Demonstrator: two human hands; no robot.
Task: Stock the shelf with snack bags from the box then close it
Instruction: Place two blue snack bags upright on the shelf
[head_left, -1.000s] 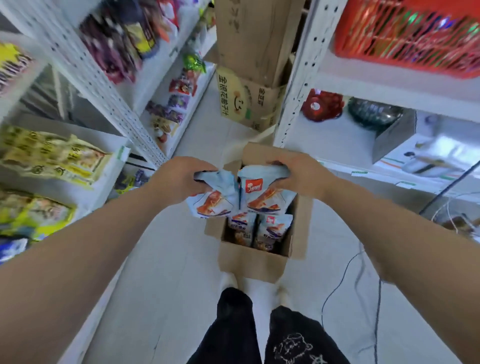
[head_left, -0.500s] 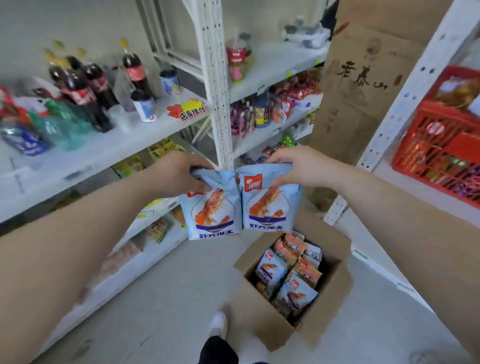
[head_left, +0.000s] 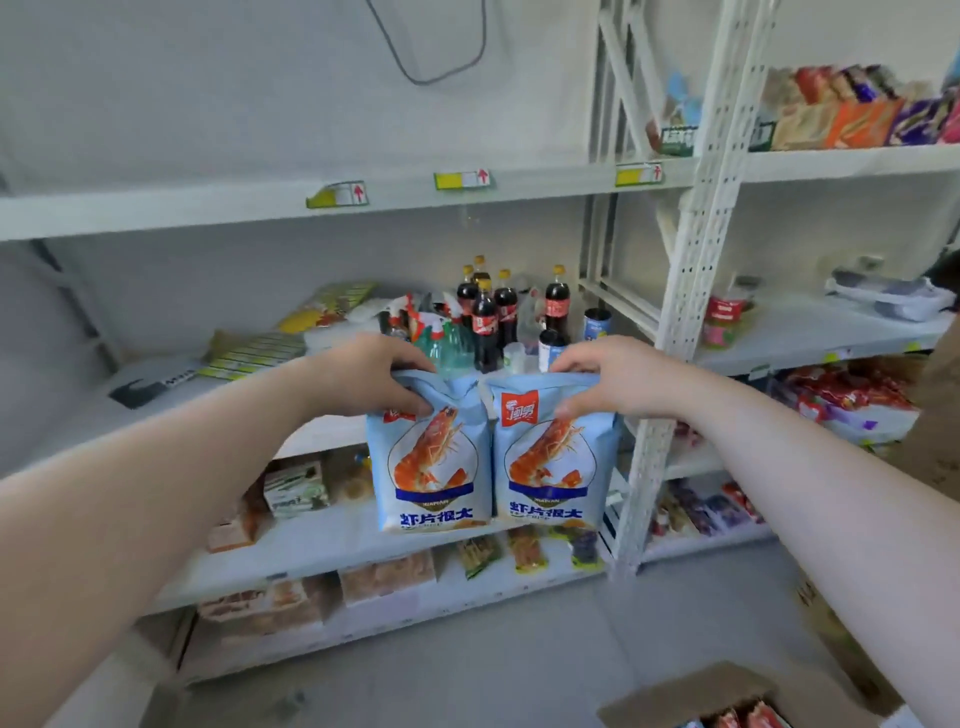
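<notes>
- Light-blue prawn-cracker packs, two of them, hang side by side in the air. The left snack bag (head_left: 430, 467) and the right snack bag (head_left: 551, 467) are pretty much touching along their inner edges.
- The left hand (head_left: 363, 379) has the left snack bag by its top edge, with fingers curled over the back and the thumb pinching the front.
- The right hand (head_left: 608, 376) does the same thing on the right snack bag, gripping its crumpled top.
- Both bags dangle just in front of the white shelf (head_left: 322, 434), about level with the board that carries the cola bottles (head_left: 485, 322). The bottles are right behind the hands.
- The cardboard box (head_left: 691, 699) sits on the floor at bottom right, flaps open, with a few more packs peeking out.
</notes>
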